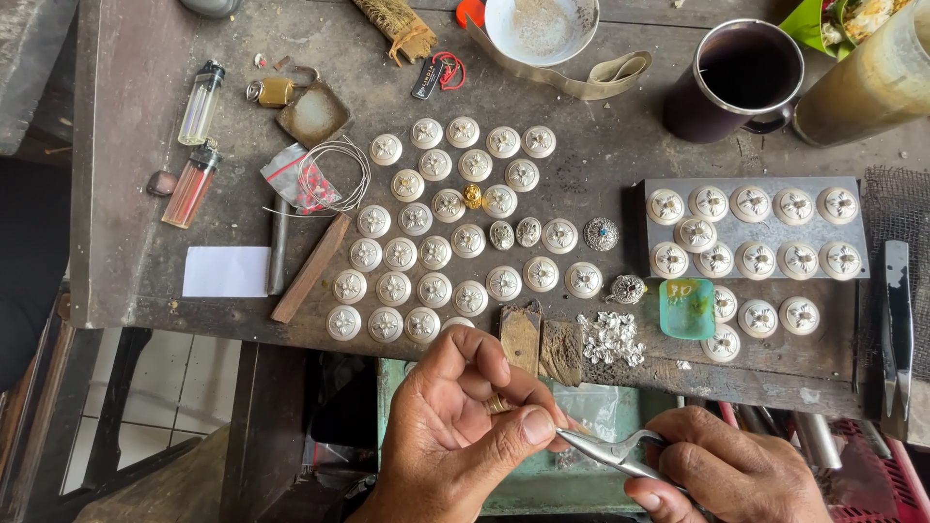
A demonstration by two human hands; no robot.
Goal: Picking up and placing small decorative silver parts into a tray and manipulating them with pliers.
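Surface [145, 116]: worn dark wooden bench top, near edge running left to right just above the hands.
Grey tray [756, 232]: flat plate on the right half of the surface, two rows of white discs on it, more discs loose below its front edge.
Disc field [450, 237]: several dozen round white discs with metal flower centres, laid in slanting rows mid-surface, well apart from the hands.
Dark mug [741, 77]: upper right, standing upright, inside too dark to tell its contents.
White bowl [541, 29]: top centre, pale powdery residue inside, top rim cut off by the frame.
Left hand [455, 426]: below the surface edge, fingers clenched around a small gold-coloured piece [497, 405]; thumb and forefinger tips pinch together to its right.
Right hand [727, 475]: lower right, partly cut off by the frame, fingers closed on the handles of metal pliers [620, 453].
Key relation: the pliers lie with their long axis running from the right hand up-left, the tip meeting the left thumb tip; the gold piece sits just left of that tip, so the left hand is nearer.
Silver bits [610, 337]: small pile at the near edge, above the pliers.
Hidden: the pliers' tip sits behind the left thumb; most of the gold piece is covered, its shape unclear.
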